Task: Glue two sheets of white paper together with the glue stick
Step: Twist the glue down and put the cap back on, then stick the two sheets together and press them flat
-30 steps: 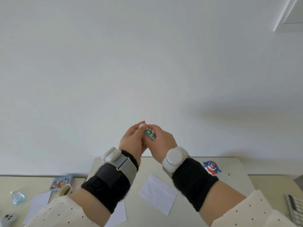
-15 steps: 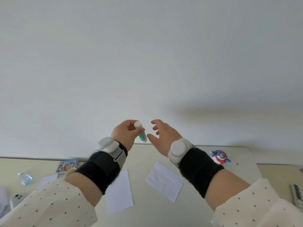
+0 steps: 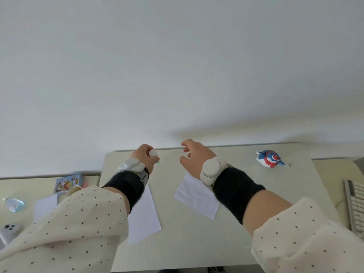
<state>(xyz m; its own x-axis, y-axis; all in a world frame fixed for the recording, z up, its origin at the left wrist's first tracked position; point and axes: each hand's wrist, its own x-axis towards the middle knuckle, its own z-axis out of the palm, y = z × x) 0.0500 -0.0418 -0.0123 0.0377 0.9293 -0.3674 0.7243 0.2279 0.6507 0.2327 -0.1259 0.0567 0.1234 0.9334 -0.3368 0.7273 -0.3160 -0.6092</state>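
Note:
My left hand [image 3: 144,157] grips the glue stick [image 3: 153,153] above the far edge of the table; its white end faces me and a bit of teal body shows below my fingers. My right hand [image 3: 194,155] hovers a short way to the right, fingers loosely curled, holding nothing. Two white sheets lie on the pale table [image 3: 246,194]: one sheet [image 3: 142,215] partly under my left forearm, the other sheet [image 3: 197,198] partly under my right wrist. The sheets lie apart from each other.
A red, white and blue toy figure [image 3: 269,159] stands at the table's far right. On the lower desk to the left are a picture tin [image 3: 68,183], a cup [image 3: 73,190], another paper [image 3: 46,205], a small bottle [image 3: 14,204] and a phone [image 3: 9,230]. A keyboard [image 3: 355,205] lies at right.
My hands were together on the glue stick; they have parted. The left hand keeps the stick, the right has let go and moved right. The view has tilted down toward the table.

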